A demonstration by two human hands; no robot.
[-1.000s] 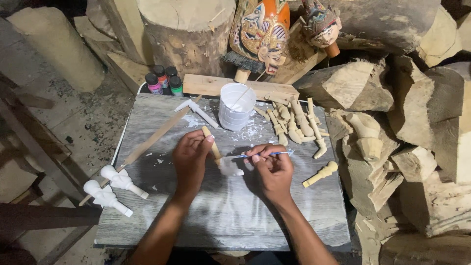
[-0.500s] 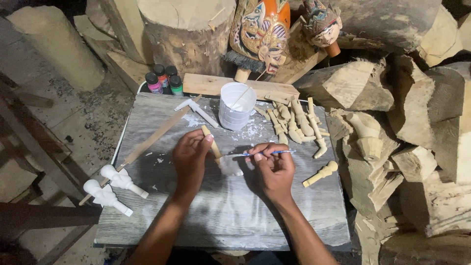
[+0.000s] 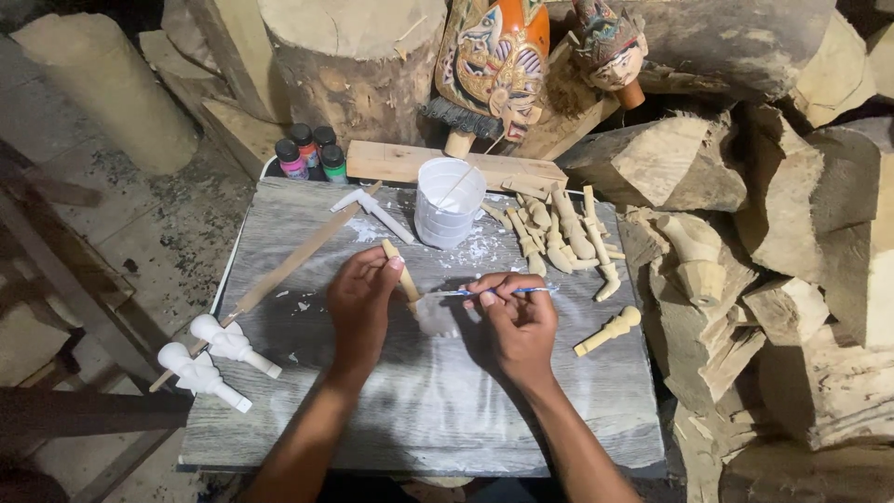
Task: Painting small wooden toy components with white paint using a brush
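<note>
Left hand (image 3: 358,303) is clamped on a pale carved wooden puppet arm (image 3: 402,272), just below the white plastic cup (image 3: 448,203); a thin blue-handled paintbrush (image 3: 494,292) is pinched in the right hand (image 3: 517,321).

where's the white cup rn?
Head view: the white cup stands at the far middle of the grey board, just beyond the hands, between the white-painted stick and the unpainted carved pieces.

Just one head-worn cam, looking steeply down and forward, pretty close over the grey wood-grain desk (image 3: 279,233), logs stacked behind.
</note>
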